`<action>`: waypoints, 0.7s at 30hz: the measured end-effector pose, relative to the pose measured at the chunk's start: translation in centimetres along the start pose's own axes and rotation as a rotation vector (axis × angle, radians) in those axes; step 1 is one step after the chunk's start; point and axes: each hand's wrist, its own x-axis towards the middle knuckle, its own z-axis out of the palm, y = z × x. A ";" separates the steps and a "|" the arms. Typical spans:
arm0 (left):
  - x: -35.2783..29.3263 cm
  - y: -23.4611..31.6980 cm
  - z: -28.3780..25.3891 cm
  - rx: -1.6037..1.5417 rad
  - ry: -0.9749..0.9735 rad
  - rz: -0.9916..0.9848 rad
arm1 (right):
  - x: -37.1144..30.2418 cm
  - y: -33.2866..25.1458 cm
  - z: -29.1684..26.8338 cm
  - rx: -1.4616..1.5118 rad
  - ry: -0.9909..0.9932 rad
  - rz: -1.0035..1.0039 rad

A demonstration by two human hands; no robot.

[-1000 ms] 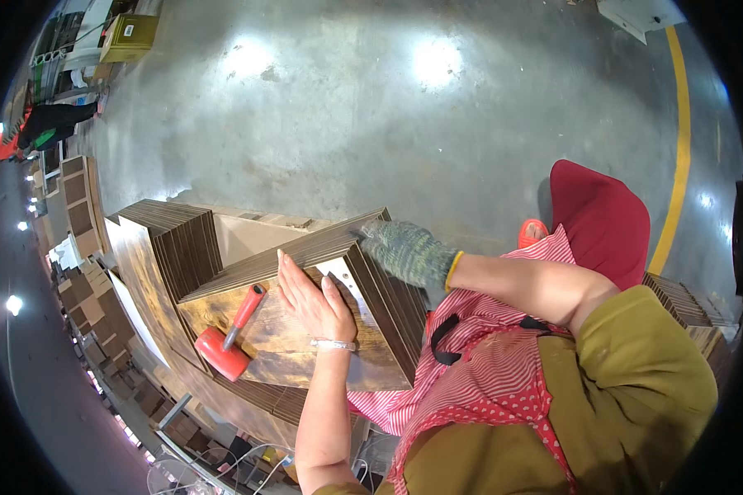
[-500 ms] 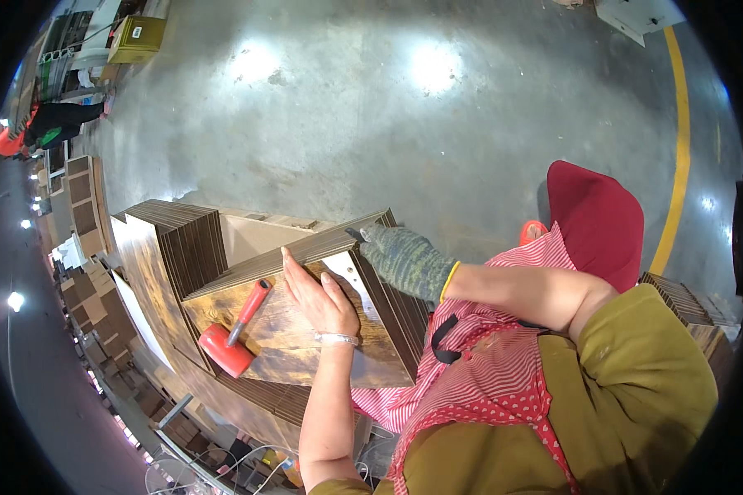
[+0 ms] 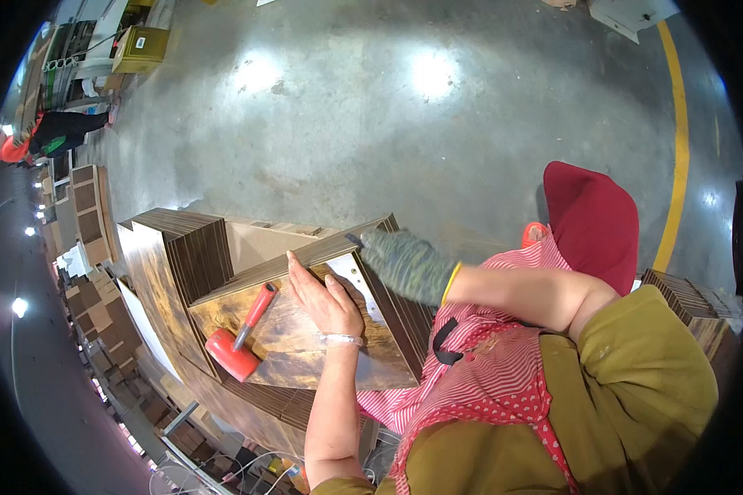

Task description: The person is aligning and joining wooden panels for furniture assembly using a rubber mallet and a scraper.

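Note:
My bare left hand (image 3: 327, 307), wearing a pale bracelet, rests flat with its fingers stretched toward the far edge of a brown wood-grain panel (image 3: 305, 355). This panel tops a tilted stack of panels (image 3: 400, 309). My right hand (image 3: 406, 266), in a grey-green knit glove with a yellow cuff, is at the stack's far right corner; it is blurred, and its fingers are partly hidden. Something dark shows at its fingertips. Beside it a white strip with small holes (image 3: 357, 285) lies on the panel. A red-headed mallet (image 3: 233, 355) with a red grip lies left of my left hand.
Another stack of panels (image 3: 182, 247) stands to the left, by a cardboard-coloured box (image 3: 260, 241). A dark red rounded seat (image 3: 590, 219) is at right. More panels (image 3: 685, 297) stand at far right. A person (image 3: 54, 132) is at far left, near cartons (image 3: 99, 305).
The view has shifted slightly, so the stacks and mallet appear a little lower and further right. My gloved right hand has moved slightly and is more blurred. My left hand stays on the panel.

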 end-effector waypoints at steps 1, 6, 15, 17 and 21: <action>0.0 -0.1 0.0 0.000 0.000 -0.002 | 0.6 -0.5 -0.1 0.188 -0.052 0.114; 0.0 0.1 0.0 -0.026 0.014 0.011 | 1.1 0.2 -1.7 0.084 0.149 -0.228; 0.1 0.3 -0.2 0.007 -0.019 -0.025 | 0.5 1.8 0.5 0.150 0.060 0.052; 0.0 0.2 -0.1 0.027 0.000 0.000 | -0.1 2.2 2.2 0.081 0.190 -0.095; -0.3 -0.2 0.3 0.034 0.000 0.003 | 0.2 1.1 -0.2 0.059 0.203 -0.175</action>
